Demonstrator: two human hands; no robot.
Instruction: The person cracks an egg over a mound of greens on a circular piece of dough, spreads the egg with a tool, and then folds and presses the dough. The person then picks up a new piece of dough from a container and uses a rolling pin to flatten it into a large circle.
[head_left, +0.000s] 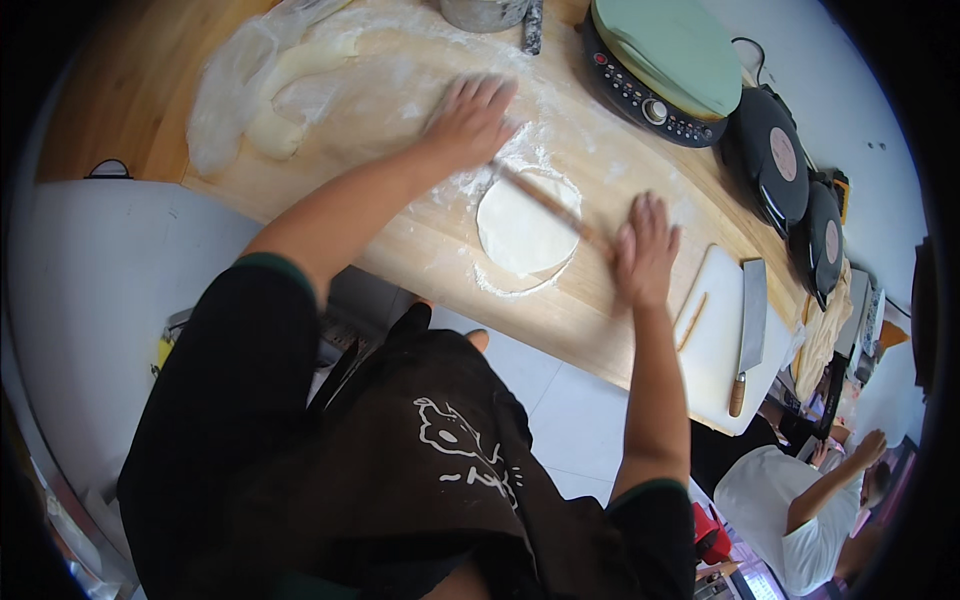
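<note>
A thin wooden rolling pin (551, 204) lies slantwise across a flat round sheet of dough (525, 229) on the floured wooden worktop (420, 232). My left hand (472, 120) presses on its far end, fingers stretched out and slightly blurred. On the near end, my right hand (646, 251) rests with the palm down and the fingers raised. Both palms hide the ends of the pin. Loose flour rings the dough, with a thicker arc along its lower edge.
Plastic film (225, 105) partly covers a long dough roll (274, 131). A cleaver (752, 322) and a thin brown strip (691, 322) lie on a white cutting board (712, 375). A green-topped electric griddle (667, 60) and black round appliances (765, 157) line the far side. Another person (787, 510) is at right.
</note>
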